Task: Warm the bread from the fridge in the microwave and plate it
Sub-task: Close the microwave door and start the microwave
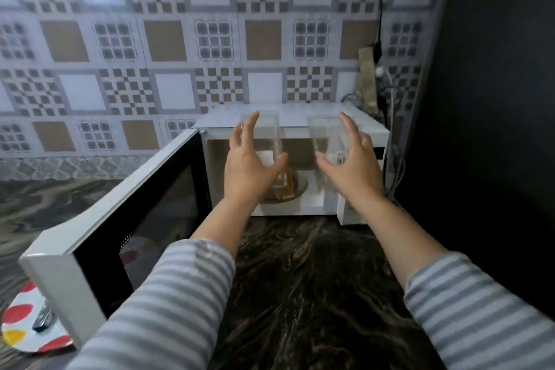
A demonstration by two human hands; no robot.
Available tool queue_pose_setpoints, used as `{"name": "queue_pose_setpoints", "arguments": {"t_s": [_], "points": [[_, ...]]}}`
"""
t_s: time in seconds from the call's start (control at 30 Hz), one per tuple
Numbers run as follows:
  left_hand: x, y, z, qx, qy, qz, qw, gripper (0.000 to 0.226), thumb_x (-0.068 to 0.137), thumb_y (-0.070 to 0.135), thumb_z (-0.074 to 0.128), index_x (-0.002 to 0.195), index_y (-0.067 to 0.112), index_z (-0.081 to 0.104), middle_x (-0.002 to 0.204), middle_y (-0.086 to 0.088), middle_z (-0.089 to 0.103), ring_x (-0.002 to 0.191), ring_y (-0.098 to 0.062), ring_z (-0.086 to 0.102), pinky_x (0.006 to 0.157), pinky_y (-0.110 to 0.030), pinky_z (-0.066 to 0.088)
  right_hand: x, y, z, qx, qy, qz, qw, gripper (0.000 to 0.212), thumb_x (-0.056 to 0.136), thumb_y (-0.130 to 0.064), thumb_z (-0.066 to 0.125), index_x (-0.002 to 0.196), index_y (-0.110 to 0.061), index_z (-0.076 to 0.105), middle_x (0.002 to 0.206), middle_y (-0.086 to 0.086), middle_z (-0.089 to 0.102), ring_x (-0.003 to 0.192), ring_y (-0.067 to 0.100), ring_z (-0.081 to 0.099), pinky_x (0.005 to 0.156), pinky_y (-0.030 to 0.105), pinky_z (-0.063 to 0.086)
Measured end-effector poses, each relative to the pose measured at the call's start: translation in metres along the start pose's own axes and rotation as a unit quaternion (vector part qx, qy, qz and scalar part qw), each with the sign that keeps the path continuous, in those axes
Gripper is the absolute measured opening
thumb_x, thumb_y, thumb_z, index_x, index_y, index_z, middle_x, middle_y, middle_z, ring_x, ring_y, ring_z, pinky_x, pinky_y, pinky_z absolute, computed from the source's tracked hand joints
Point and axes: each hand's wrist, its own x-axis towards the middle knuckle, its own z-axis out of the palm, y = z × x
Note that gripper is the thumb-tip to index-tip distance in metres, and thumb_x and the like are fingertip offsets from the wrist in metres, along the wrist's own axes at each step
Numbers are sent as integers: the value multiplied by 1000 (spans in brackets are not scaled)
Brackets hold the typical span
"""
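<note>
The white microwave (303, 126) stands on the counter with its door (126, 219) swung wide to the left. In front of the open cavity, both my hands hold up a clear plastic container that is spread into two halves. My left hand (249, 165) grips the left half (264, 129) between thumb and fingers. My right hand (351, 165) grips the right half (326, 135), which carries a barcode label. A golden-brown piece of bread (287, 189) shows low between my hands, over the glass turntable (300, 188); whether it rests on it I cannot tell.
A white plate with red and yellow dots (21, 327) lies at the lower left on the dark marbled counter (315, 279), partly under the door, with a metal utensil (43, 317) on it. A dark wall is on the right; cables hang behind the microwave.
</note>
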Motion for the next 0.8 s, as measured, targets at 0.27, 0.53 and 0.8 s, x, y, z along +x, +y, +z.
{"name": "queue_pose_setpoints", "arguments": {"t_s": [0.27, 0.53, 0.8], "points": [[107, 7, 24, -1, -35, -48, 998, 85, 79, 44, 72, 145, 40, 18, 152, 0, 26, 124, -23, 48, 80, -25, 36, 118, -9, 22, -6, -39, 23, 999, 78, 83, -51, 63, 146, -45, 16, 150, 7, 33, 121, 28, 51, 80, 30, 41], [201, -26, 73, 34, -101, -122, 987, 89, 79, 46, 71, 147, 39, 14, 154, -7, 24, 130, -30, 43, 101, -41, 41, 217, 2, 78, -23, -115, 62, 991, 79, 86, -53, 60, 148, -41, 13, 148, 13, 33, 125, 36, 48, 92, 38, 44], [227, -50, 97, 79, -140, -147, 976, 95, 79, 54, 68, 150, 38, 6, 154, -8, 27, 133, -30, 41, 102, -43, 38, 242, 9, 116, -83, -155, 77, 981, 81, 87, -56, 57, 149, -41, 8, 156, 12, 23, 132, 37, 41, 93, 42, 44]]}}
